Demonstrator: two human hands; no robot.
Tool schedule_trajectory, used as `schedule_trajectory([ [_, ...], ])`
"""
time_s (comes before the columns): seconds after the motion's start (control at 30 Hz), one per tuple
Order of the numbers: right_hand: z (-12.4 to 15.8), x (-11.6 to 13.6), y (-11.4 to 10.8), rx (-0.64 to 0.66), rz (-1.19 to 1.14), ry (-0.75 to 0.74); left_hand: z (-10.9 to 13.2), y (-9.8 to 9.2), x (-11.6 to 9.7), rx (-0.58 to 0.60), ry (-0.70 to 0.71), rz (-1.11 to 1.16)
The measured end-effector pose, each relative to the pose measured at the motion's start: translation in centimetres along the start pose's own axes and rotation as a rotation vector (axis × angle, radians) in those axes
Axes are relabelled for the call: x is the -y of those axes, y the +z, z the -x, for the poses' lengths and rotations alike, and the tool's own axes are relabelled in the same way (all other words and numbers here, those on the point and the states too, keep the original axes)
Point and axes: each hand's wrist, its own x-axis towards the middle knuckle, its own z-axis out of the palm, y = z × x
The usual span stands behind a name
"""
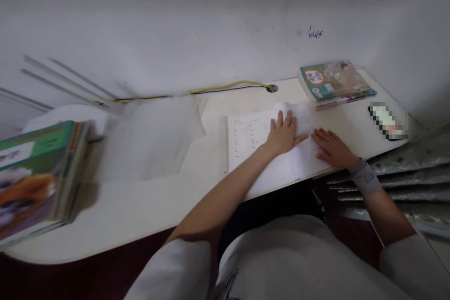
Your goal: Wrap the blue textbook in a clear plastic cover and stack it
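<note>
White desk (140, 215); left hand (283, 134) on papers (246, 138); right hand (332, 148) at their edge.

The pale grey cloth shirt (281, 258) has short sleeves (179, 265) and small dark marks (230, 283) in front. A wide grey wristband (362, 172) with a square patch (369, 177) wraps the right arm (390, 218). Black trousers (277, 206) show too.

Papers (244, 143) on desk (140, 211); book stack (335, 82) behind right, textbook pile (33, 180) far left.
</note>
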Motion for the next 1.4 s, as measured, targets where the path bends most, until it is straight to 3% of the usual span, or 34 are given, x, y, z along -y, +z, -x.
schedule_trajectory([
  [0.1,-0.1,0.0,0.0,-0.007,-0.006,-0.004,-1.3,0.6,0.1,0.042,0.002,0.004],
  [0.37,-0.1,0.1,-0.2,-0.023,-0.047,0.006,-0.9,1.6,0.6,0.063,-0.002,0.006],
  [0.6,-0.1,0.1,-0.2,-0.019,-0.056,0.01,-1.3,1.5,-0.6,0.023,-0.023,-0.019],
  [0.93,-1.0,1.5,-0.8,0.053,-0.044,-0.057,0.7,0.4,1.3,0.159,-0.035,-0.103],
  [1.4,-2.0,1.7,-1.5,0.072,0.031,-0.093,-0.9,1.1,-0.8,0.142,-0.02,-0.151],
])
